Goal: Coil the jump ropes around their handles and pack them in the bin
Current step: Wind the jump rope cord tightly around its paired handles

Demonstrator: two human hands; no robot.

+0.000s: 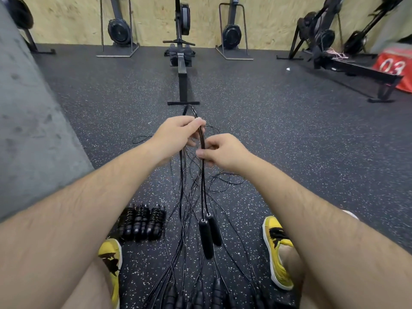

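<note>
Forearms [66,219], jump ropes [206,237], speckled rubber floor [289,152]

We are in a gym. The floor [289,134] is black speckled rubber matting. One rower [182,70] lies flat ahead of us and a second rower [356,70] lies at the right. Two flywheel units [119,30] stand upright in frames against the plywood wall [151,16]. A red box [394,68] marked 03 sits at the far right. Ropes [206,237] with black handles lie on the floor, beside three coiled ropes [141,221] in a row. A concrete wall [29,121] bounds the left side.
</note>
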